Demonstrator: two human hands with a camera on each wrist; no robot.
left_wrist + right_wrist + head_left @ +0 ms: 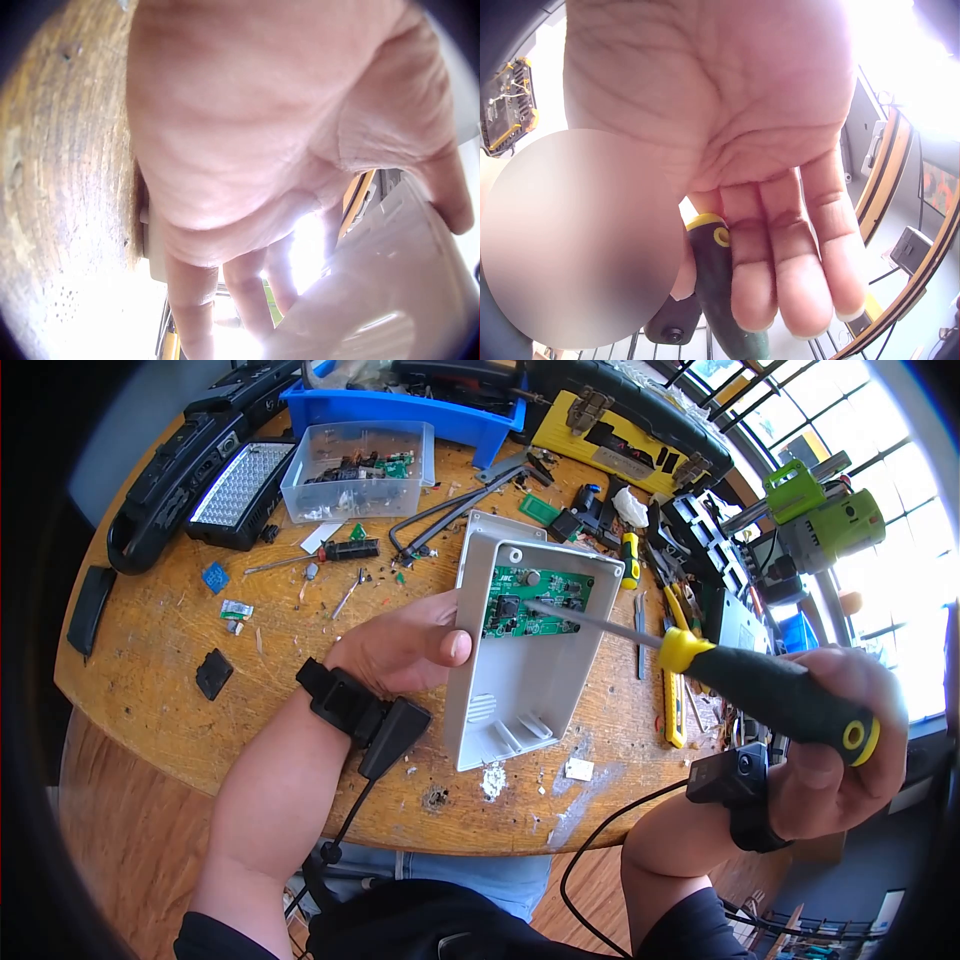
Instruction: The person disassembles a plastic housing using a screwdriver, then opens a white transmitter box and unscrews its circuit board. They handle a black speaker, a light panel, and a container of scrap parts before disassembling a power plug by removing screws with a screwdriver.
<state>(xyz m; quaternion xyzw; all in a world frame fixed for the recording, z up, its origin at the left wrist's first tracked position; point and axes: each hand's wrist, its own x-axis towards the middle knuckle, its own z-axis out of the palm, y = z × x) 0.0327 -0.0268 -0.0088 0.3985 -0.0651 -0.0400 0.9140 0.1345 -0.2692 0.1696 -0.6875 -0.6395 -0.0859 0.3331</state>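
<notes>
A light grey plastic housing, open side up and tilted towards me, is held by my left hand. The thumb lies over its near left edge, and the other fingers go behind it, as the left wrist view shows on the housing's smooth wall. Inside its upper end sits a green circuit board. My right hand grips a screwdriver by its dark green and yellow handle. The shaft reaches left across the housing, its tip overlapping the board near a black square component.
Behind stand a clear plastic box of scraps, a blue bin and a yellow-and-black toolbox. Another screwdriver lies left on the wooden table. A yellow utility knife and a green power tool are at right.
</notes>
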